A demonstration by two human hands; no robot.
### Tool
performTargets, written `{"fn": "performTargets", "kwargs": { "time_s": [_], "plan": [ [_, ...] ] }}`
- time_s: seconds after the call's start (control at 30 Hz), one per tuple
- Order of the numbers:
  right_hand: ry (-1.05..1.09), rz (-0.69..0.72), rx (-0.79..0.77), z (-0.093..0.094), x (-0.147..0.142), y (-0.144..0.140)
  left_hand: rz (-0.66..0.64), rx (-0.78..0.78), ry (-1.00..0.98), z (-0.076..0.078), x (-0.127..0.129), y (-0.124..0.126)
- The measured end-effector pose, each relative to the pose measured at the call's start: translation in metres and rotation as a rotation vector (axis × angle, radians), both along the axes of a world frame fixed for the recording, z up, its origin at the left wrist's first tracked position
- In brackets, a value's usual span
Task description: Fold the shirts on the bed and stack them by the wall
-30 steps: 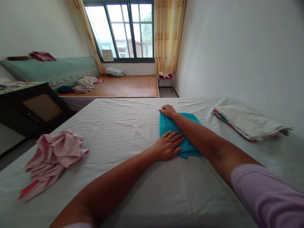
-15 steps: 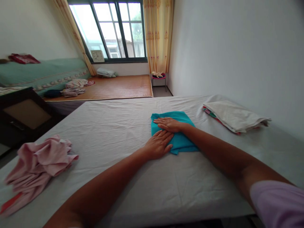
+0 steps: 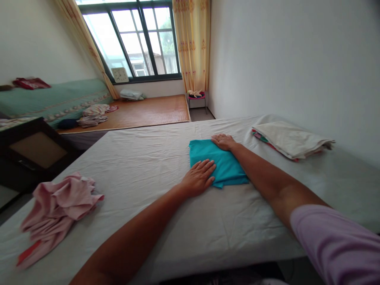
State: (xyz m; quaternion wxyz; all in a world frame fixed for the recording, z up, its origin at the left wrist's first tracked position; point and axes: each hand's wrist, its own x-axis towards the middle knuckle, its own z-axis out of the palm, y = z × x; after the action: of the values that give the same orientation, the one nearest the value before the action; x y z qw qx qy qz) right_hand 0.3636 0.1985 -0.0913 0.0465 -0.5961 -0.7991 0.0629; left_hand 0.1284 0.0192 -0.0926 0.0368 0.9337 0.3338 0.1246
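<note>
A turquoise cloth [image 3: 228,168], folded into a flat, roughly square bundle, lies on the white-sheeted table [image 3: 142,158]. My left hand [image 3: 198,178] rests flat on its near left part, fingers spread. At the cloth's far edge, my right hand [image 3: 223,141] lies flat with the fingers stretched out, pointing left. Neither hand grips anything. A small corner of the cloth sticks out at its near edge. Part of the cloth is hidden under my hands and right forearm.
To the right lies a folded off-white cloth stack [image 3: 292,138] with patterned fabric beneath. A crumpled pink garment [image 3: 63,202] is at the left. Beyond are a dark cabinet [image 3: 35,150], a bed with a brown mat [image 3: 154,109], a small stool [image 3: 197,96] and a window.
My right hand has slid away from beside my left hand to the cloth's far edge. My left hand stays nearly in place. The cloth's far left corner now lies flatter.
</note>
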Motion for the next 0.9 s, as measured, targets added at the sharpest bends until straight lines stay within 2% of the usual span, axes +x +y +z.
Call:
{"fn": "performTargets", "kwargs": {
  "time_s": [0.1, 0.2, 0.27, 0.3, 0.37, 0.43, 0.5, 0.63, 0.7, 0.77, 0.9],
  "plan": [
    [-0.03, -0.135, 0.004, 0.008, 0.028, -0.011, -0.005, -0.04, -0.059, 0.001, -0.003, 0.006],
    [-0.038, -0.136, 0.199, 0.016, 0.029, -0.045, 0.105, -0.002, -0.173, 0.0, -0.009, 0.018],
    [-0.002, 0.015, 0.357, 0.016, 0.013, -0.077, 0.218, 0.042, -0.184, -0.002, -0.013, 0.026],
    [0.017, 0.134, 0.383, 0.014, 0.003, -0.094, 0.265, 0.047, -0.16, -0.004, -0.015, 0.03],
    [0.014, 0.384, 0.318, 0.007, -0.015, -0.121, 0.34, 0.023, -0.09, -0.006, -0.017, 0.033],
    [0.024, 0.423, 0.26, -0.001, -0.018, -0.135, 0.412, -0.02, -0.037, -0.006, -0.018, 0.033],
    [0.046, 0.285, 0.202, -0.006, -0.002, -0.132, 0.476, -0.055, 0.002, -0.005, -0.018, 0.029],
    [0.075, -0.175, 0.07, -0.011, 0.049, -0.108, 0.584, -0.069, 0.053, -0.002, -0.016, 0.024],
    [0.082, -0.325, 0.036, -0.012, 0.062, -0.102, 0.615, -0.055, 0.065, -0.002, -0.016, 0.023],
    [0.1, -0.341, 0.023, -0.013, 0.06, -0.102, 0.616, -0.046, 0.074, -0.002, -0.016, 0.024],
    [0.214, -0.18, 0.038, -0.009, 0.042, -0.108, 0.597, -0.037, 0.068, -0.004, -0.016, 0.026]
  ]
}}
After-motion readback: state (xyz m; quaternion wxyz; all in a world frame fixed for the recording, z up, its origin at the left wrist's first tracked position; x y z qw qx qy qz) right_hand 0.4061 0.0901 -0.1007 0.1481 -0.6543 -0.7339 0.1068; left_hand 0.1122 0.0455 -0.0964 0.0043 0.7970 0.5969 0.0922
